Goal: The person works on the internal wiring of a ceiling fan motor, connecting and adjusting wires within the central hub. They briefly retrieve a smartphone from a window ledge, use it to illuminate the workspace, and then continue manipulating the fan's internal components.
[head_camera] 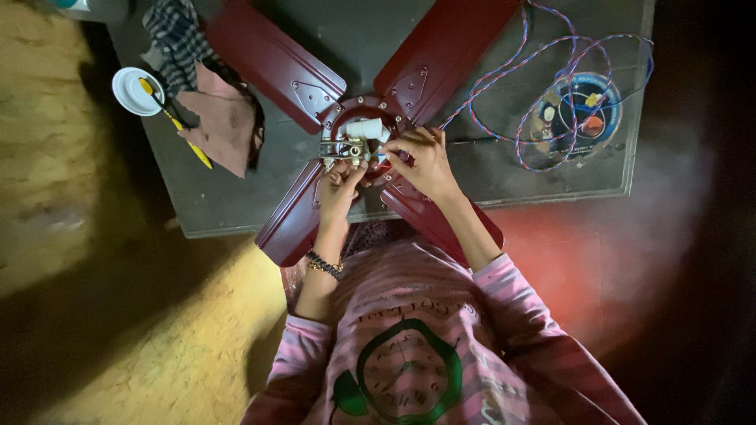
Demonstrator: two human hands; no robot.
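A dark red ceiling fan (272, 59) with several blades lies flat on a grey metal table (504, 169). At its hub (356, 110) sit a white cylindrical part (366, 128) and a small metal assembly (340, 149). My left hand (340, 182) pinches the underside of that metal assembly. My right hand (423, 157) is at the hub's right side, fingers closed on a small part next to the white cylinder; what it grips is mostly hidden. A twisted red and blue wire (543, 86) runs from the hub to the right in loops.
A white lid (135, 90) with a yellow-handled tool (189, 140) across it lies at the table's left, beside a pinkish cloth (224, 126) and a checked cloth (177, 35). A round colourful sticker (584, 110) is on the right. Sandy ground lies left, red floor right.
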